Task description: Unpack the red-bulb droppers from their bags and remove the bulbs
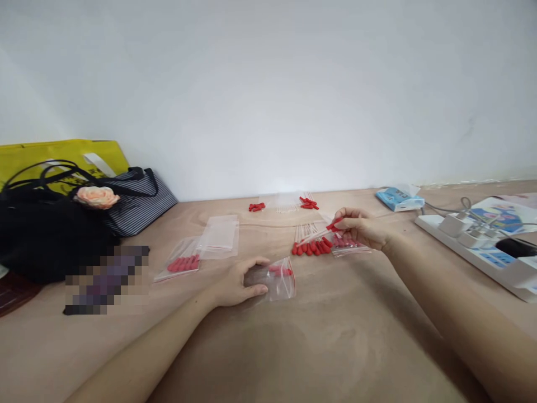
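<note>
My left hand [230, 284] curves around the left end of a clear zip bag [279, 288], its thumb and forefinger on either side of the plastic. A few red-tipped pieces [280, 271] show inside that bag. My right hand [356, 226] pinches a thin pale stick with a red end [334, 225], possibly more than one. Under and left of the right hand lies a row of red-tipped sticks [312, 247] with the red ends toward me. A filled zip bag [352, 252] lies partly beneath the right hand.
On the left are a filled zip bag [178, 267], flat clear bags [218, 238], a blurred-out dark object [107, 280] and handbags [142, 196]. More red-tipped sticks [309, 203] lie near the wall. A tissue pack [398, 198] and a power strip [482, 252] stand right.
</note>
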Available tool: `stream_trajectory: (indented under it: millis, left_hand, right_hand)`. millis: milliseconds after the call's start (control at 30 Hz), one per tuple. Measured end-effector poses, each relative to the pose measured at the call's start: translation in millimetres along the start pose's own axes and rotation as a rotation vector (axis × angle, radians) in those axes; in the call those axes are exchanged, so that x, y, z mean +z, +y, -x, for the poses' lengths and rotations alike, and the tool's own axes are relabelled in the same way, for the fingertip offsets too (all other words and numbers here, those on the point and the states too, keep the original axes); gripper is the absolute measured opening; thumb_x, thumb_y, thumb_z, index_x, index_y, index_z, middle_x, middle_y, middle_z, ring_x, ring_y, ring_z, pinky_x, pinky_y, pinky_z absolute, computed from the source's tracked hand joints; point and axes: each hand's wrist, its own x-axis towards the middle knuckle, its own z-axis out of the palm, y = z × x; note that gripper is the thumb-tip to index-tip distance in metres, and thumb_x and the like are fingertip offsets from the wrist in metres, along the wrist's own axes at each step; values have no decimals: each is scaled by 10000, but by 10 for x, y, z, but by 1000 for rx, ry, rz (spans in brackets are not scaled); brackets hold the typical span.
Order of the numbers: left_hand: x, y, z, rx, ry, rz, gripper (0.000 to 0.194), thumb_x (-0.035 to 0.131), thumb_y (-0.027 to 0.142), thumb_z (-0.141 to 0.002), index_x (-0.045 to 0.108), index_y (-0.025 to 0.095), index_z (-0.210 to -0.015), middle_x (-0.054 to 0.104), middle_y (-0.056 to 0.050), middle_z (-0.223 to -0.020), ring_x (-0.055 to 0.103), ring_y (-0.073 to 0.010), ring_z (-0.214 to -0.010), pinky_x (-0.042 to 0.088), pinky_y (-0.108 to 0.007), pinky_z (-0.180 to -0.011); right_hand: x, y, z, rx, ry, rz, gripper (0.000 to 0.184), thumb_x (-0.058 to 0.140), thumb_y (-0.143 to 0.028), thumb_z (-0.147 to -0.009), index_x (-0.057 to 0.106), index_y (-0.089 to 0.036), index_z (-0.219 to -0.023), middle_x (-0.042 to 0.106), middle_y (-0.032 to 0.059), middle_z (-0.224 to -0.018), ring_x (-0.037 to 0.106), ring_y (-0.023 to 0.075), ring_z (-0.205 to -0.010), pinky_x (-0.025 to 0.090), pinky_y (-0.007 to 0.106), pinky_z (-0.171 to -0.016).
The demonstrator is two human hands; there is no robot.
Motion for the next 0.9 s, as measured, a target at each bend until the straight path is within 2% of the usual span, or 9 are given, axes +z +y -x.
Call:
stream_trajectory:
  millis: [100,200,300,433,567,667,767,900]
  left_hand:
    - [-32,-24,-100,-101,96,195,491,624,399,-673,508,184,-1098,552,-81,-1159,504,-215,-1072,379,-375,-939]
    - [-22,-76,-308,-254,185,362,396,634,397,-661,581,154,-968,617,-78,-1026,569,-207,-952,421,-378,-888]
    - [37,-131,-563,-387,210,539,307,683,310,-637,610,141,-883,643,-57,-908,598,-168,-838,436,-356,-866]
    - [129,-135,-829,-428,216,648,215,642,267,-708,599,135,-872,636,-43,-828,608,-110,-695,488,-298,-763]
    - [169,-64,-931,-431,176,695,183,615,257,-742,595,134,-874,624,-28,-752,601,-104,-629,511,-280,-653]
    - [182,-16,-937,-445,154,699,203,613,254,-742,591,130,-900,612,-18,-724,585,-97,-581,513,-280,-605]
    - [204,5,-929,-457,160,682,252,672,228,-682,590,124,-896,615,-39,-828,590,-97,-602,515,-282,-614]
    - [248,19,-923,-450,184,664,311,712,194,-633,583,121,-906,605,-61,-924,599,-100,-665,521,-280,-665]
  right_hand:
    - [212,90,-85,-186,192,95,248,667,-226,-557,476,-187,-710,570,-34,-633,515,83,-515,425,231,-525]
    - [558,227,-157,-395,338,394,183,607,-237,-612,466,-195,-720,545,-21,-666,513,108,-559,413,249,-544]
    - [849,360,-201,-558,318,769,91,519,-160,-660,481,-195,-734,531,6,-710,513,134,-645,408,259,-608]
    - [1041,495,-233,-568,226,1026,97,499,-155,-691,499,-185,-783,508,37,-816,499,143,-683,397,258,-618]
    - [1104,553,-214,-557,127,1062,144,544,-239,-729,530,-174,-857,514,53,-872,514,148,-723,395,261,-646]
    - [1106,518,-168,-575,106,1077,172,528,-291,-766,548,-172,-888,546,58,-863,526,167,-785,387,275,-694]
    - [1035,453,-137,-566,148,1048,136,485,-290,-793,555,-176,-818,575,47,-827,534,157,-764,381,265,-687]
    - [803,415,-146,-516,272,1063,94,472,-200,-763,561,-171,-767,594,49,-805,538,150,-731,376,250,-651]
